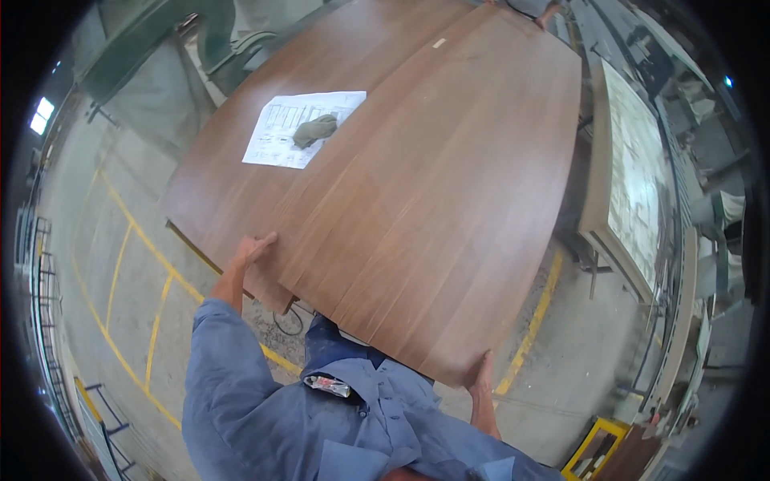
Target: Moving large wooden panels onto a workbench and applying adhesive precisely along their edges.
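The wide panel (449, 200), a broad board in warm brown wood grain, lay in front of the person, its streaks running lengthwise and its right edge appearing bowed. Along its left side was a second panel (212, 184) of matching brown; whether the two overlapped could not be told.

The left hand (255, 250) was bent over the second panel's near end, just left of the wide panel, one digit stretched toward the seam. The right hand (481, 374) rested flat and upright against the wide panel's near right corner, its fingers close together. What either gripped underneath was hidden.

Left of the wide panel's middle, a thin white paper sheet (273, 132) with fine line drawings lay on the second panel, weighted by a crumpled, soft olive-grey cloth (315, 130). A small pale strip (439, 42) sat near the wide panel's far left edge, and a co-worker's hand (545, 18) touched its far end.

Right of the wide panel stood a rectangular frame (595, 204) around a glossy, pale mottled face. Smooth grey floor (577, 345) with yellow painted lines (525, 345) spread beside it.
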